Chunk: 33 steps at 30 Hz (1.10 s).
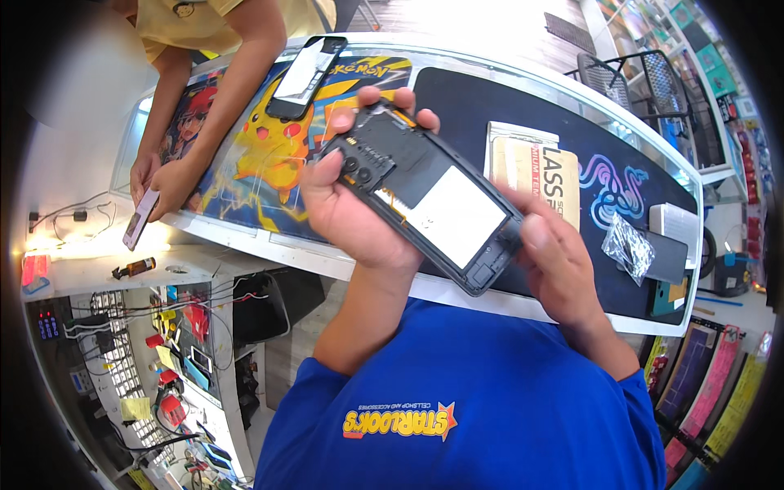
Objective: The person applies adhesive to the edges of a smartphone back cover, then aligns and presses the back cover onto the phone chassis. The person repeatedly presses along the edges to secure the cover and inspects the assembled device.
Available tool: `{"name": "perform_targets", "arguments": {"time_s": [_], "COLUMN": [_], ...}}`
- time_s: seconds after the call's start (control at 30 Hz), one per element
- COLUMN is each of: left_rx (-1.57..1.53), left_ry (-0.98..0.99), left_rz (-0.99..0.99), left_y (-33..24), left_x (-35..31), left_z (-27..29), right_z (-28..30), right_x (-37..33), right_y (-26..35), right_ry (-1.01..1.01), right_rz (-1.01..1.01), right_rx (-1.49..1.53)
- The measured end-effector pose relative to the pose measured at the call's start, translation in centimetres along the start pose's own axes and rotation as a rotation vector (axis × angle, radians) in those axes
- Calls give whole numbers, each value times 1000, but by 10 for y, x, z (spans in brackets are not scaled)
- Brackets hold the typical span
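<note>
An opened smartphone [425,200] is tilted above the glass counter, its back cover off. Its bare inside faces up, with the camera lenses, a dark board and a white battery area showing. My left hand [359,192] is closed round the camera end, thumb on the near edge and fingertips curling over the far edge. At the opposite end, my right hand [559,261] has its bent fingers at the phone's lower corner, the thumb beside it. Part of those fingers' contact is hidden. Another smartphone [306,77] with a pale reflection on its screen lies on the cartoon-printed mat [245,163].
Across the counter, a person in a yellow shirt [192,24] holds a phone [140,219]. On the black mat [457,98] lie a cardboard packet [523,159], a clear plastic bag [629,249] and flat boxes [674,229]. A small bottle [135,268] lies on the left ledge.
</note>
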<state>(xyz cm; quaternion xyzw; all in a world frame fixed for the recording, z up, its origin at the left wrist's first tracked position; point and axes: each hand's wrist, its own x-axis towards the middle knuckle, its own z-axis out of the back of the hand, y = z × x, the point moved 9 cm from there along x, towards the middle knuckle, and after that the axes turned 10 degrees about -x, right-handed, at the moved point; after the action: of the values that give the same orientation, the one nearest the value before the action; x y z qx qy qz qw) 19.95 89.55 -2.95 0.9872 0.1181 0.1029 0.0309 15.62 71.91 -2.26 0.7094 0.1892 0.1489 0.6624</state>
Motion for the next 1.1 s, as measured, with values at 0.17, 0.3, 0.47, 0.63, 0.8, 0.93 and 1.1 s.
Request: {"name": "perform_targets", "arguments": {"time_s": [0.17,0.3,0.47,0.63,0.8,0.93,1.1], "left_rx": [116,100,87,466,826,820,704], "left_ry": [119,119,134,-6,-156,-175,-94], "left_rz": [-50,-52,-13,134,390,479,507], "left_y": [-7,-7,3,5,-8,-1,5], "left_x": [0,-2,1,-5,-36,-77,-109], "left_z": [-7,-1,-4,1,26,36,32], "right_z": [-5,-4,-11,21,52,46,42], "right_x": [5,3,2,2,-11,-31,-60], "right_y": [-33,-41,-33,-10,10,26,13], "right_ry": [17,9,19,-89,3,70,135], "right_rz": [-236,-257,-334,-78,-19,181,137], "right_rx": [292,325,355,-97,-576,-843,-761]}}
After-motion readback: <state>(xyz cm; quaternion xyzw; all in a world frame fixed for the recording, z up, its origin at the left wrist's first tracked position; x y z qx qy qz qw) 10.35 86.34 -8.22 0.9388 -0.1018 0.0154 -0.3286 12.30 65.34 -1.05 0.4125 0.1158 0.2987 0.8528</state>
